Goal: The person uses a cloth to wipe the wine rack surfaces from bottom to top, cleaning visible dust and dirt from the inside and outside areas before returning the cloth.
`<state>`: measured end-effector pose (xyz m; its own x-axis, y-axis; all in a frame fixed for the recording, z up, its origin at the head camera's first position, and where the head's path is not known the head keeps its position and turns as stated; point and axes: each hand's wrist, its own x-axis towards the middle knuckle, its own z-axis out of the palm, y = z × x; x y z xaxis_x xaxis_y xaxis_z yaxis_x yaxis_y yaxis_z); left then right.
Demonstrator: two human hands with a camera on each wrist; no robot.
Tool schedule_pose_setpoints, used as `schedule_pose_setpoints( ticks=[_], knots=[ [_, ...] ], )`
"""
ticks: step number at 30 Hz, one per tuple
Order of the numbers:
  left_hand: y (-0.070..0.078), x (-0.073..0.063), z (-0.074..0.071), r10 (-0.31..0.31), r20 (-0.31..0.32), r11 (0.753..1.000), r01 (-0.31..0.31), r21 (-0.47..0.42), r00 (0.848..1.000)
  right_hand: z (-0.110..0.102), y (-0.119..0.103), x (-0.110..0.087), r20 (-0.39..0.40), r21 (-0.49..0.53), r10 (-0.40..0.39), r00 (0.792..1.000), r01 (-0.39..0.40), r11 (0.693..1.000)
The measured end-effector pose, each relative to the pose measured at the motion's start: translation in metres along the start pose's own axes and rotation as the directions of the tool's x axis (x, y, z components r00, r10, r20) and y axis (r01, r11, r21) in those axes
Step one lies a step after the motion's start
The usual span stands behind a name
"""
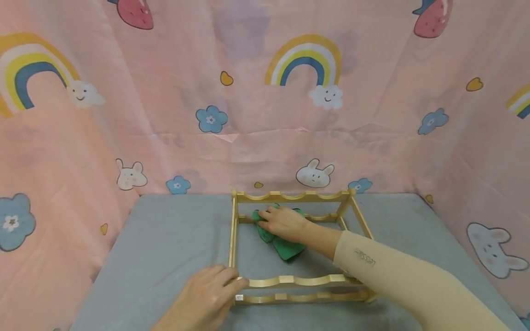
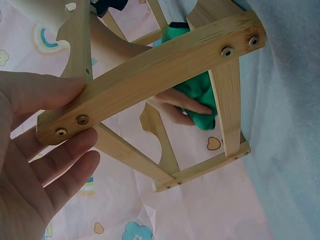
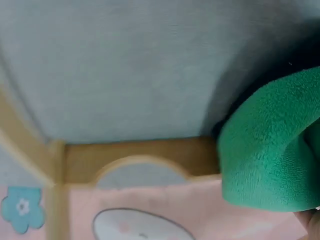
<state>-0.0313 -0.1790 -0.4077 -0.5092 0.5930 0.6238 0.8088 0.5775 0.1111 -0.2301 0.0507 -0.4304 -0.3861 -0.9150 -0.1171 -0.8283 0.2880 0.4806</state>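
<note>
A light wooden wine rack [image 1: 286,280] with scalloped rails stands on the grey table cover. My left hand [image 1: 207,294] grips its near left corner; in the left wrist view the thumb lies over a wooden bar [image 2: 150,77] and the fingers curl under its end. Reaching in between the rails from the right, my right hand [image 1: 285,224] holds a green cloth [image 1: 290,249] by the far lower rail. Fuzzy green folds of the cloth [image 3: 270,150] fill the right side of the right wrist view, beside a scalloped rail [image 3: 135,155].
The grey-covered table [image 1: 174,248] extends on both sides of the rack. A pink curtain [image 1: 256,151] printed with rainbows, rabbits and flowers hangs behind the table and along its sides. Screw heads [image 2: 227,51] show on the rack's end bar.
</note>
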Motion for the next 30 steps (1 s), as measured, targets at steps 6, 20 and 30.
schedule_pose_setpoints(
  ticks=[6,20,30],
  knots=[
    [0.0,0.001,-0.001,-0.008,0.009,1.0,0.008,-0.002,1.0,-0.005,0.013,-0.024,0.062,-0.037,0.0,0.998,0.002,0.999],
    [-0.002,0.001,0.003,0.023,-0.026,1.0,-0.023,-0.01,0.999,0.002,0.032,-0.054,0.126,0.066,0.048,0.991,-0.057,0.996],
    [0.0,0.001,0.001,-0.004,0.001,1.0,0.004,0.004,1.0,-0.007,0.016,-0.022,-0.03,-0.012,-0.053,0.998,0.053,0.999]
  ],
)
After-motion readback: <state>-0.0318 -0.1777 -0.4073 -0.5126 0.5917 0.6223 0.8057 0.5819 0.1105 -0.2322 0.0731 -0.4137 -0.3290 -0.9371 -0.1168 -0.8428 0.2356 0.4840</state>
